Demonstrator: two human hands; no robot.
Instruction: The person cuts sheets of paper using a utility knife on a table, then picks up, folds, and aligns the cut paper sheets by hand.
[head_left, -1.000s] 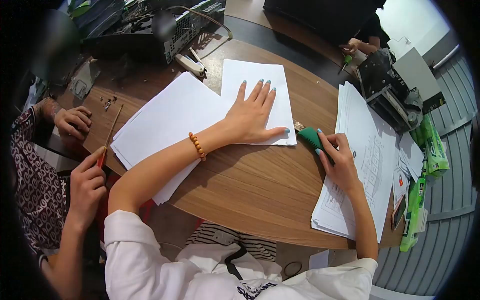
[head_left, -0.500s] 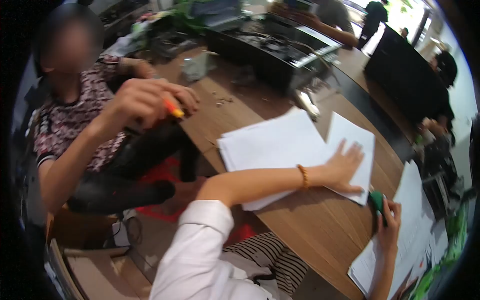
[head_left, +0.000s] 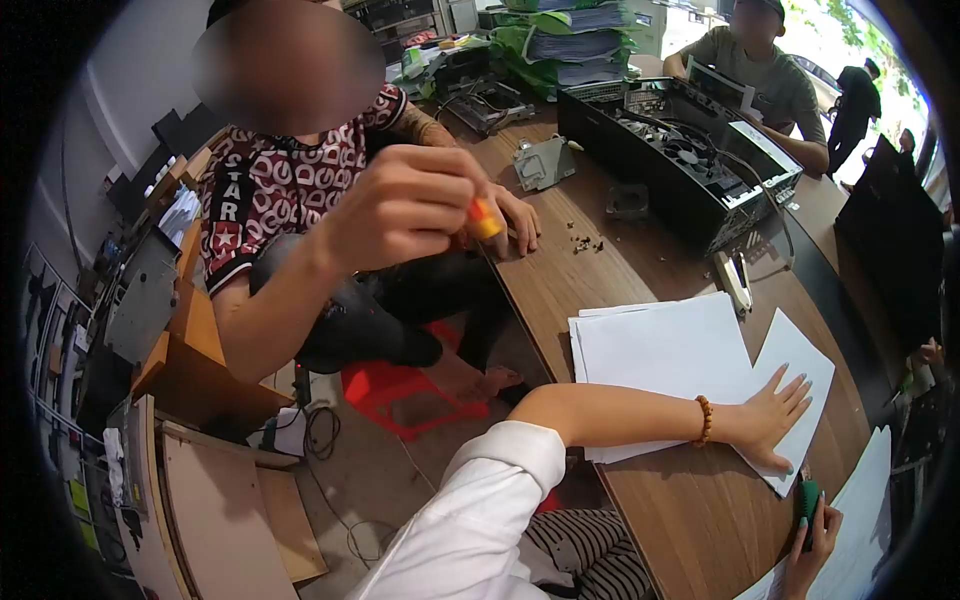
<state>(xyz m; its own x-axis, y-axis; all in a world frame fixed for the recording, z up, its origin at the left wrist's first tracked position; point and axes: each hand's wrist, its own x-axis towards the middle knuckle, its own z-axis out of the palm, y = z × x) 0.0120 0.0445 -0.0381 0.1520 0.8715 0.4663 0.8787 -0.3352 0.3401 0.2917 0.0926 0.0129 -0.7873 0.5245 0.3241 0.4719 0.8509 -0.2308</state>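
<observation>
My left hand [head_left: 772, 420] lies flat with fingers spread on a narrow white paper [head_left: 806, 365], beside a larger stack of white sheets [head_left: 660, 345]. A string of brown beads [head_left: 705, 420] circles that wrist. Near the paper's lower corner, my right hand [head_left: 812, 550] is closed around a small green object with dark parts [head_left: 808, 500]; its kind is not clear. Under my right forearm is a pile of printed sheets [head_left: 865, 510], cut off by the frame edge.
A person at the left raises a hand [head_left: 410, 205] with an orange and yellow object [head_left: 484, 218]. An opened computer case [head_left: 690, 150], loose screws [head_left: 588, 243] and a white hand tool [head_left: 735, 282] lie on the table. Another person sits behind the case. A red stool [head_left: 375, 390] stands below.
The view has swung left and up, so the table and my hands appear lower and farther right. My left hand stays flat on the paper; my right hand still grips the green object.
</observation>
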